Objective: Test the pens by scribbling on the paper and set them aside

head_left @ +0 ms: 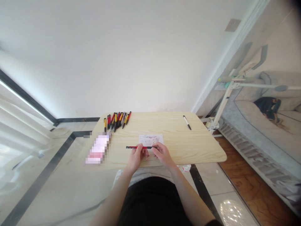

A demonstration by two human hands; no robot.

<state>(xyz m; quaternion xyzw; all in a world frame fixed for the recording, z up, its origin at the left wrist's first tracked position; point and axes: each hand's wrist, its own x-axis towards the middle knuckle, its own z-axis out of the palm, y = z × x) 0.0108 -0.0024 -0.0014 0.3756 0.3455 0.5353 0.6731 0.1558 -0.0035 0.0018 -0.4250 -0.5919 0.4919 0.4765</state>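
A red and black pen (146, 147) lies level between my two hands, above the near part of the table. My left hand (138, 154) pinches it near the middle, on the red barrel. At its right end, my right hand (162, 153) closes its thumb and fingers on the black part. Just behind and partly under the hands lies a small printed paper (150, 138) with reddish and dark marks; its lower part is hidden by the hands and pen.
On the light wooden table (164, 122), several red, yellow and grey pens (117, 120) lie bunched at the back left. A white pen (187, 122) with black ends rests at the right. A blurred-out pinkish rectangle (97, 149) lies at the left edge. A sofa (249, 106) stands right.
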